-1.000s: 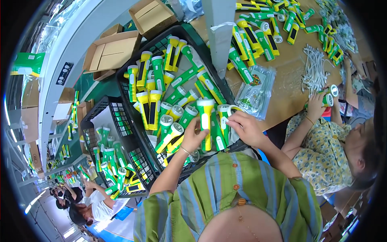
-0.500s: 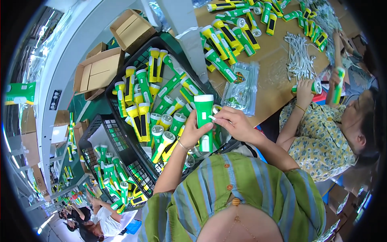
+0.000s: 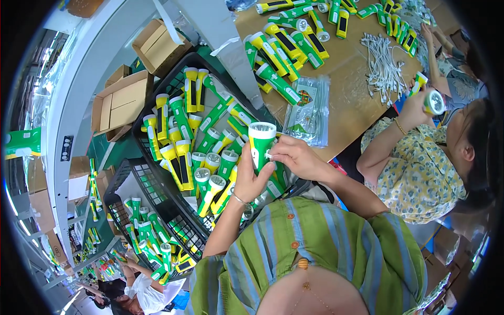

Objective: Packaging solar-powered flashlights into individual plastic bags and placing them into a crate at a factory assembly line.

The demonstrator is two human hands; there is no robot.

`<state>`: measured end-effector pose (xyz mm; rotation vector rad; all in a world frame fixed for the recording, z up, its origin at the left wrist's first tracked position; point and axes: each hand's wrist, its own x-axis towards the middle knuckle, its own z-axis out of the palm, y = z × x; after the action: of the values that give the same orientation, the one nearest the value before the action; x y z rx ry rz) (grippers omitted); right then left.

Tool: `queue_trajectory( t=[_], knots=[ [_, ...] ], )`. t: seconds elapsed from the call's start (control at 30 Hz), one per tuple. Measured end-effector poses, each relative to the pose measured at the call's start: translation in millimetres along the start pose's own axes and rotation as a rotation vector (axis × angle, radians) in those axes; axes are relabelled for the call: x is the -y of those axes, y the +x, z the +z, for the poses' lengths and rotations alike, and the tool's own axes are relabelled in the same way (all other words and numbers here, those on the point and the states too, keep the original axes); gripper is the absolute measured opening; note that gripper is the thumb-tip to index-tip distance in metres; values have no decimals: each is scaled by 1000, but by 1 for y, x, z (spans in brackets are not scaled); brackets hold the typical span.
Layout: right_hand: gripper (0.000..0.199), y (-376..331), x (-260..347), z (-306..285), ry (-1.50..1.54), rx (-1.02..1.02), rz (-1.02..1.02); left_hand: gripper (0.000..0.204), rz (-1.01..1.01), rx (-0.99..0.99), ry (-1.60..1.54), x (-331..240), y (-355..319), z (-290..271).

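Close in, her left hand point(image 3: 251, 176) wraps the upright green flashlight point(image 3: 261, 147) above the black crate point(image 3: 152, 110) of torches while her right hand point(image 3: 294, 156) pinches something small at its side, seemingly mid-fitting, needing steady pressure next, with the wooden table point(image 3: 352, 79) beyond.

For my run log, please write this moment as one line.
left hand: holds green flashlight upright | right hand: fingers at its side | below: black crate of flashlights | right: co-worker's hand holds another
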<state>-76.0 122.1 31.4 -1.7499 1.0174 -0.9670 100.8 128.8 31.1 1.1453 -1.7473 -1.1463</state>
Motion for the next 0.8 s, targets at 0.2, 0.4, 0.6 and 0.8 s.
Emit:
queue_trajectory(
  t=[0.2,0.4,0.6,0.8],
  knots=[
    [11,1,3,-2,-35,13,22,47,-158,-40,-94,-2,-3,2],
    [10,3,8,-5,3,23,-4,54,-175,-2,-67,10,0,0],
    [10,4,7,-3,-8,6,1,46,-57,-21,-105,-5,2,-1],
    [13,7,18,-3,-81,-18,87,37,-81,-76,63,-8,1,2]
  ],
)
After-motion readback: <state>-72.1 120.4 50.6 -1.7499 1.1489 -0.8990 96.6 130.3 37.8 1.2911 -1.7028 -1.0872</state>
